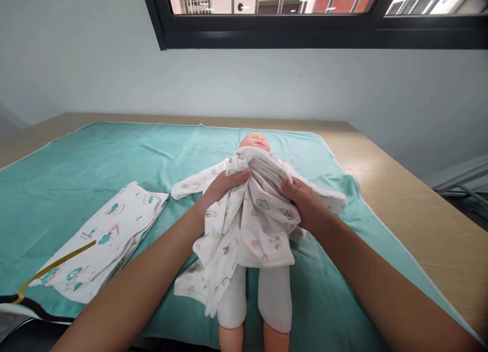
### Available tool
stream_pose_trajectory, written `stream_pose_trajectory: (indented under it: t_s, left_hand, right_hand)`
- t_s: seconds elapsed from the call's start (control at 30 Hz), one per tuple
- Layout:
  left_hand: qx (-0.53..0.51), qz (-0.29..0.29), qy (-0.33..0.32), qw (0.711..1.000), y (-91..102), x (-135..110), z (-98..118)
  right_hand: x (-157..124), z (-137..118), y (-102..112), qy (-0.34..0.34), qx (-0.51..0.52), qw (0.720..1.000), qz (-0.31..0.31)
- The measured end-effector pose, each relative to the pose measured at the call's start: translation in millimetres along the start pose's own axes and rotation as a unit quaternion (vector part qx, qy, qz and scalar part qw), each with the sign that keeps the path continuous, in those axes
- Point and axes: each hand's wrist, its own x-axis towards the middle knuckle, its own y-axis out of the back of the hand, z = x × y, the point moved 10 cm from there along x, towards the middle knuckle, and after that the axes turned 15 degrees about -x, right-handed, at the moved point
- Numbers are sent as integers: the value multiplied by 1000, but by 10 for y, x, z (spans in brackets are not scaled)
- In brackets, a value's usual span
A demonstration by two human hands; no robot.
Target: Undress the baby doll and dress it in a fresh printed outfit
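Note:
A baby doll (pixel 256 141) lies on its back, its head toward the wall and its legs toward me. White cloth covers its thighs, and its lower legs are bare. Over its torso is a white printed baby gown (pixel 263 204), whose sleeves spread out to both sides. My left hand (pixel 224 185) is closed on the gown's left front, with the cloth bunched below the thumb. My right hand (pixel 301 199) grips the right front, thumb on top. The fingers of both hands are partly hidden by the fabric. The gown's lower left part hangs loose beside the doll's thigh.
A folded white printed cloth (pixel 110 235) lies to the left. Both rest on a teal blanket (pixel 125 153) spread over a wooden table (pixel 412 209). A yellow and black strap (pixel 57 263) crosses the lower left corner. Behind are a wall and a dark-framed window (pixel 267 39).

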Motion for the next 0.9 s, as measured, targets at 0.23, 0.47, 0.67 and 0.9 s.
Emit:
stream_pose_trajectory:
  t_s: [0.23,0.47,0.67,0.9]
  left_hand:
    - [-39,36,6,999,-10,-30,-28]
    - [173,-6,-13,985,33,30,33]
    - [304,-105,-3,947,-262,-82,26]
    - [181,-12,-20,983,-38,-35,113]
  right_hand:
    - [-10,26,-68,-6,-28,998,-61]
    - [14,55,91,3,50,997,58]
    - [-25,-68,81,3,67,991,112]
    - [-37,3,168,-2,28,991,127]
